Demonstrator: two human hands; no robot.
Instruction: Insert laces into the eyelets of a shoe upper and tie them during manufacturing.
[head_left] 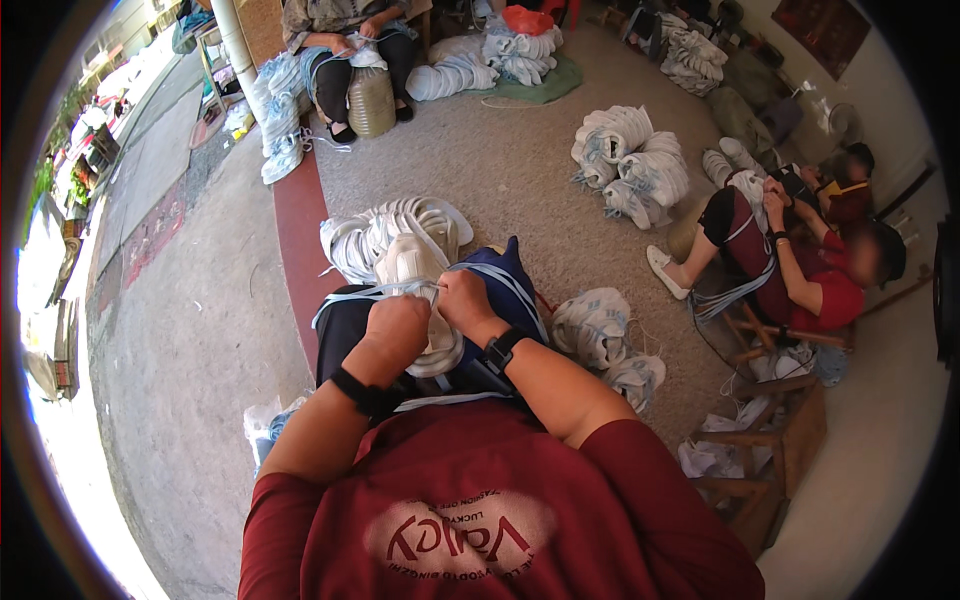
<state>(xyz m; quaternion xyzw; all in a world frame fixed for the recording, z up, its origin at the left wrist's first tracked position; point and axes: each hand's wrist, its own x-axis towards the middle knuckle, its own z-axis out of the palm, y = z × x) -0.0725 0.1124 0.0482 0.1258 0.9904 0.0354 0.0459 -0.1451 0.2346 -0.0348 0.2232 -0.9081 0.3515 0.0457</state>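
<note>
A white shoe upper point(405, 262) lies across my lap, toe end toward me, between my two hands. Light blue shoelaces point(362, 293) run over it, and a bunch of them spreads to the right across my dark blue trouser leg. My left hand point(398, 330) is closed, its fingers pinching a lace over the middle of the upper. Close beside it, my right hand point(466, 303) is also closed on the lace, with the fingertips nearly meeting the left ones. The exact crossing of the lace is partly hidden by my fingers. Just beyond sits a bundle of white uppers point(350, 240).
More tied bundles of white uppers point(592, 325) lie by my right side and farther off on the floor point(630, 165). A wooden stool point(790, 450) stands at the lower right. Co-workers point(790, 250) sit at the right, and another person point(350, 50) sits at the far side.
</note>
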